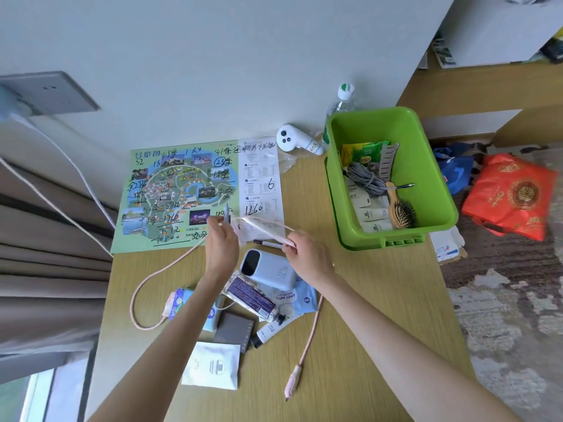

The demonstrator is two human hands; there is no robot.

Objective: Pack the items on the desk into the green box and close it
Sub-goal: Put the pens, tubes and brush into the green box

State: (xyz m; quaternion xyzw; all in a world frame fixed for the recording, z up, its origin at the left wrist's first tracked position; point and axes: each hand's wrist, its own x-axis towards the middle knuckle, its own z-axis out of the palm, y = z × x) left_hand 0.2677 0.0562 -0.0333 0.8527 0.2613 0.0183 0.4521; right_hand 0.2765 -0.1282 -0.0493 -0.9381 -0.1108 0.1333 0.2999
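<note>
- Holding a stretch of the cable (291,382) taut between both hands, the person works above the surface (365,300). Slack loops out at far left, and the plug end trails toward the near edge.
- Left grip (222,245): fingers pinched on the cable, raised over the edge of the map (170,190).
- Right grip (306,257): fingertips clamped on the same cable, above the power bank (268,266).
- Handling: the cable looks light, soft and springy, so it will probably uncoil if released. Gather it in folds and take hold across the bundle, not by the plug.
- Items still to pack lie under the forearms, among them a tube (269,330) and a sachet (213,365).
- Box (438,178): stands open at right, well apart from both hands. It already holds a cord (362,175) and a brush (402,211). No lid can be made out.
</note>
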